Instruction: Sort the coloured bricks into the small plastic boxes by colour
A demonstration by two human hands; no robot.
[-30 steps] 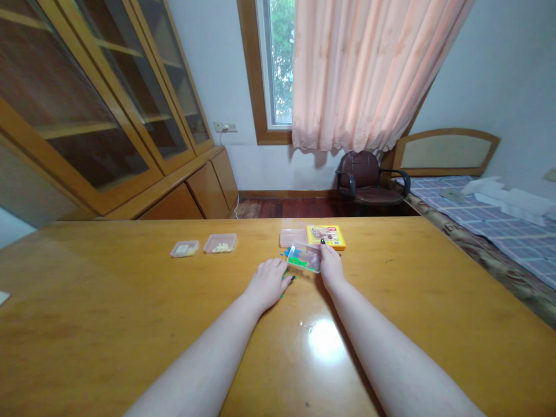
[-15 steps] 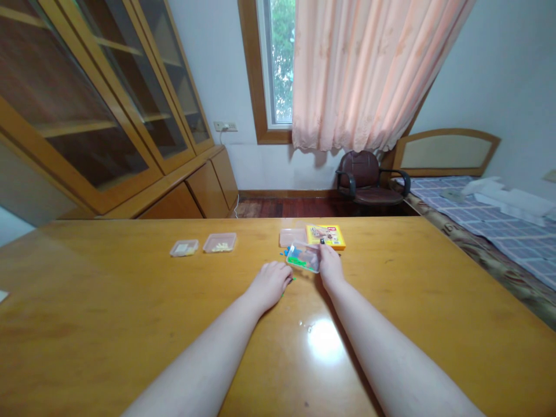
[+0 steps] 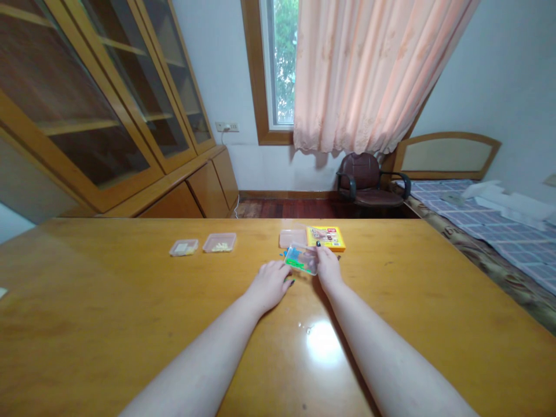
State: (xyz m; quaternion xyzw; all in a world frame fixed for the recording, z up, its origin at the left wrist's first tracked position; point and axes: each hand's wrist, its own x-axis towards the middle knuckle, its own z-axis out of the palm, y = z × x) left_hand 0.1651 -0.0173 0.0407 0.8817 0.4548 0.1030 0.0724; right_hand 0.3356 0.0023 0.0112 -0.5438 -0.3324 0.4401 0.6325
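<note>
My right hand (image 3: 329,271) grips the right end of a clear plastic box (image 3: 310,267), which is tilted above the table. Bright green small pieces (image 3: 295,263) lie along its near left side. At the box's left corner is my left hand (image 3: 270,284), palm down with fingers curled and thumb bent in. A speck of green shows between its thumb and fingers; its exact shape is too small to tell. Small blue pieces (image 3: 286,253) lie on the table behind the box. A yellow printed box (image 3: 332,238) and an open clear tray (image 3: 292,238) stand just beyond.
On the wooden table (image 3: 130,313), a clear tray with cream pieces (image 3: 220,243) and a smaller clear box (image 3: 183,248) stand to the left. Past the table's far edge are an armchair (image 3: 367,179), a glass-door cabinet (image 3: 165,156) and a bed (image 3: 482,214).
The clear box has come slightly lower and left with my right hand, closer to my left fingers. My left thumb and fingers have shifted around the green bit.
</note>
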